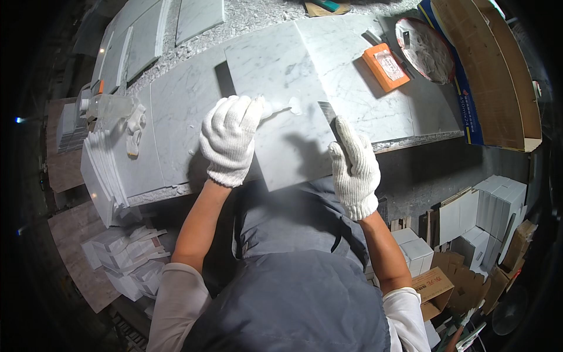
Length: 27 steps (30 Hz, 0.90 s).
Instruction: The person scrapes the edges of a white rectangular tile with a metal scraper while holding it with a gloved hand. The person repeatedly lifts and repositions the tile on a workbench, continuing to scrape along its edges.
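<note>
A white and grey marble tile point(278, 149) lies in front of me, its near edge sticking out past the bench toward my body. My left hand point(230, 138), in a white knit glove, is closed around a small white squeeze bottle point(273, 108). The bottle's nozzle points right, at a white dab point(295, 106) on the tile. My right hand point(356, 167), also gloved, grips a flat metal scraper point(326, 111) by the tile's right edge. Its handle is mostly hidden in the glove, with the blade angled up and away from me.
Right of the tile lie an orange block-shaped box point(385, 67) and a round dish with white residue point(423, 51). A cardboard box point(489, 76) stands at the far right. On the left are a clear plastic bottle point(114, 108) and stacked tiles point(104, 170). White cartons point(498, 202) sit below right.
</note>
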Each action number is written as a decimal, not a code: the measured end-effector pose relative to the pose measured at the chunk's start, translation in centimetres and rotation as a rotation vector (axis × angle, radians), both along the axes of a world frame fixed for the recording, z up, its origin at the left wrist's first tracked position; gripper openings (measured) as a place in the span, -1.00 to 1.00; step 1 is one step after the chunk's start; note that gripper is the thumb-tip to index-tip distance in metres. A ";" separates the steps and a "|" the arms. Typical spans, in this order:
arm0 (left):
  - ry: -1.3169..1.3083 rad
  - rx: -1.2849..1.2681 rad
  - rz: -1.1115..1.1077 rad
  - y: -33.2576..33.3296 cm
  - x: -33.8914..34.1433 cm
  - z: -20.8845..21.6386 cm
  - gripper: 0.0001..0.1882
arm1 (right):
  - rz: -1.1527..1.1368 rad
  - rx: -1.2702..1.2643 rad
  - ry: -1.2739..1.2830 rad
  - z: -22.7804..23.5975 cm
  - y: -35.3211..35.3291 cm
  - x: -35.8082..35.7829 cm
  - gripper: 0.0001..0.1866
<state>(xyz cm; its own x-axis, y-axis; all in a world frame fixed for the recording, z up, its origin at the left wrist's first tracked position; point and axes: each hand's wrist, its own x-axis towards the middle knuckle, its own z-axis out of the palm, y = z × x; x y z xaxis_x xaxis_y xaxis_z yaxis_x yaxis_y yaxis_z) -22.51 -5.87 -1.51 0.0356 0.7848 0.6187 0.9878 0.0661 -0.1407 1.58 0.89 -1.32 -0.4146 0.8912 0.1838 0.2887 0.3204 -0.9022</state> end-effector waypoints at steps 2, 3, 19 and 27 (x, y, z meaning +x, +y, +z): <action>0.001 -0.003 -0.006 0.1 0.0 0.0 -0.58 | -0.001 0.013 -0.017 -0.1 0.0 0.0 -0.55; 0.009 0.004 -0.007 0.1 -0.1 0.0 -0.58 | -0.002 0.019 -0.026 -0.1 0.0 0.0 -0.55; -0.008 0.015 -0.029 0.1 -0.2 -0.3 -0.56 | -0.005 0.015 -0.011 0.1 0.0 -0.1 -0.55; -0.158 0.046 -0.026 -0.3 -0.3 -1.0 -0.48 | 0.007 0.059 -0.013 -0.1 0.1 0.1 -0.54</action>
